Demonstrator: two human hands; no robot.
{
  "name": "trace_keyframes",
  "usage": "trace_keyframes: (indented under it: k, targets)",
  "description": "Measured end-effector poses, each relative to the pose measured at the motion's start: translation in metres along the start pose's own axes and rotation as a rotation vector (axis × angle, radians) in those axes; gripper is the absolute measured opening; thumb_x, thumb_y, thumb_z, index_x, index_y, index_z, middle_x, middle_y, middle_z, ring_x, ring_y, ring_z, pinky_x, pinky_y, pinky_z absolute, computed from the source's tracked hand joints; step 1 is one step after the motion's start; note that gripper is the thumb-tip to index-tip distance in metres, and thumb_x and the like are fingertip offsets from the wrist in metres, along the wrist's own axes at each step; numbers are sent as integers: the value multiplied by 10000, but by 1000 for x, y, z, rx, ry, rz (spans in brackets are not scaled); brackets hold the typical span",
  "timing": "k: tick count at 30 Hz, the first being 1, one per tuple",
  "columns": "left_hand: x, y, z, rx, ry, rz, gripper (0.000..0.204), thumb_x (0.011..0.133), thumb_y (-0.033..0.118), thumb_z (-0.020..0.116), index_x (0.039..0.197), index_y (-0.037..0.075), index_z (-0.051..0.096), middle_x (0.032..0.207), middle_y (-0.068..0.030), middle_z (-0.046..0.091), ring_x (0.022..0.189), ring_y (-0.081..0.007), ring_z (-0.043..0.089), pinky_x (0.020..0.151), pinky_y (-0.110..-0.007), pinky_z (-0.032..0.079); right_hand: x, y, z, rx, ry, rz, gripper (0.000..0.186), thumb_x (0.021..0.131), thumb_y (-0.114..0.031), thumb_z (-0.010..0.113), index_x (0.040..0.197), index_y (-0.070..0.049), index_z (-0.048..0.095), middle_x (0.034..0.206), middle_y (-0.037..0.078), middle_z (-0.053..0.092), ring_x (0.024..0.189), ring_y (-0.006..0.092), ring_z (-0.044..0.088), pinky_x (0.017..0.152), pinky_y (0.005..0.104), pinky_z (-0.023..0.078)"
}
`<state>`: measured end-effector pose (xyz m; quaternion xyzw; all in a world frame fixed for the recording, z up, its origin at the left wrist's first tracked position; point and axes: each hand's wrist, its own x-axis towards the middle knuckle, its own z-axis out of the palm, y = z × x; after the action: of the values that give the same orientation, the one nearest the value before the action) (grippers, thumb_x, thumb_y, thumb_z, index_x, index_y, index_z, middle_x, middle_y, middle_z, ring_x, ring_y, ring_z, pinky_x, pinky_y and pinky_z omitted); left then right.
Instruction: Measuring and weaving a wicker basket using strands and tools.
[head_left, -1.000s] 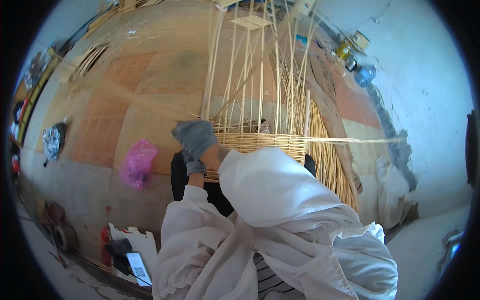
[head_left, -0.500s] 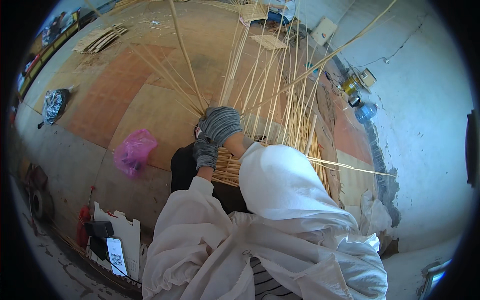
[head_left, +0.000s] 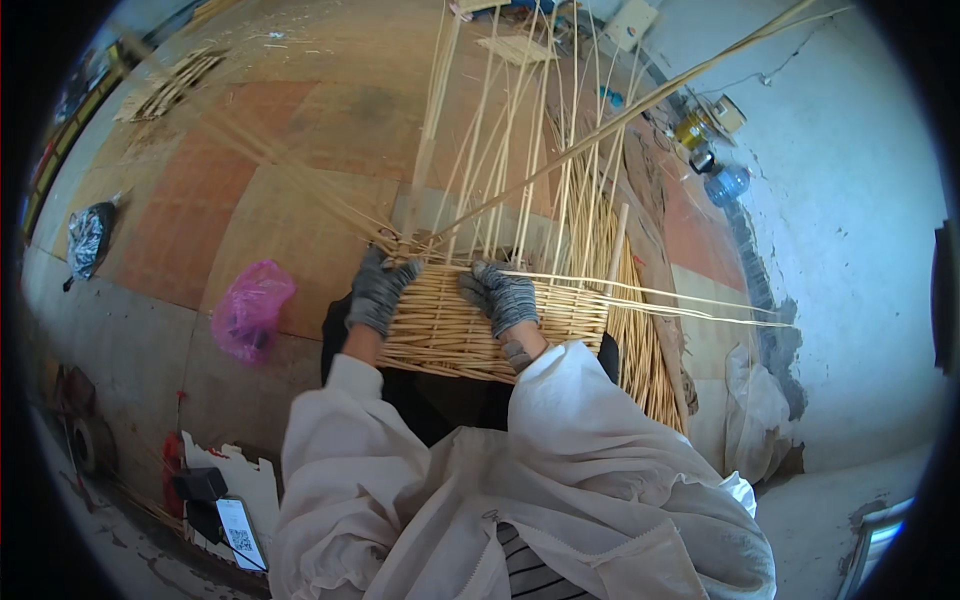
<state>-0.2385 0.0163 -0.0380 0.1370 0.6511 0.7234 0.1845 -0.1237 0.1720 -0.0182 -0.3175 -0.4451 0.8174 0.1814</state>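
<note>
A woven wicker panel (head_left: 440,335) of pale rods lies across my lap, with upright stakes (head_left: 535,150) rising from its far edge. My left hand (head_left: 380,292), in a grey knitted glove, grips its far left corner, thumb toward the weave and some fingers hidden. My right hand (head_left: 503,298), gloved alike, is closed over the middle of the far edge. Between the hands, a bunch of long rods (head_left: 640,118) slants up to the right. Thinner rods (head_left: 700,310) stick out past the right side. Other rods, blurred, run up left from the corner.
Many loose rods (head_left: 650,370) lie on the floor at the right. A pink plastic bag (head_left: 250,310) sits to the left, and a phone (head_left: 238,530) is at the lower left. A blue-tinted water jug (head_left: 727,186) stands by the wall. Flat slatted pieces (head_left: 175,85) lie far left.
My hands were together at the far left corner, the right crossed over the left. My right hand has moved right along the edge, uncovering the weave. The slanting rods have shifted, and the view has turned slightly.
</note>
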Motion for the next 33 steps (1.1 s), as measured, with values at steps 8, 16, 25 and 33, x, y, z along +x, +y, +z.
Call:
trace_keyframes:
  k: [8,16,25,33]
  targets:
    - [43,-59,-22,373,12,-406,447,691,186,753,1048,-17,577,907,-97,627,775,-159,575,690,-271,470,69,-41,21,-657,-169,-336,316,782,-66,604,1077,-9,503,997,139,552,881,269,581,746,338,499]
    - [59,-75,9,335,137,-269,412,687,145,743,1038,-1,586,867,-72,632,705,-153,562,650,-270,465,156,-47,10,-682,-221,-936,296,779,-111,594,1049,-30,504,733,88,551,693,180,540,738,396,489]
    - [-1,10,14,166,209,-174,428,684,116,715,1051,-26,546,924,-104,622,831,-193,588,747,-337,459,-27,-48,9,-143,-131,-529,149,897,-157,505,982,-35,519,591,-3,487,508,112,480,578,312,480]
    - [-57,43,68,1029,-354,507,653,738,283,685,1277,80,378,1235,-212,460,1099,-285,484,901,-400,392,5,-34,-79,270,-113,-305,217,882,-120,519,1057,0,473,815,66,547,760,168,559,729,399,510]
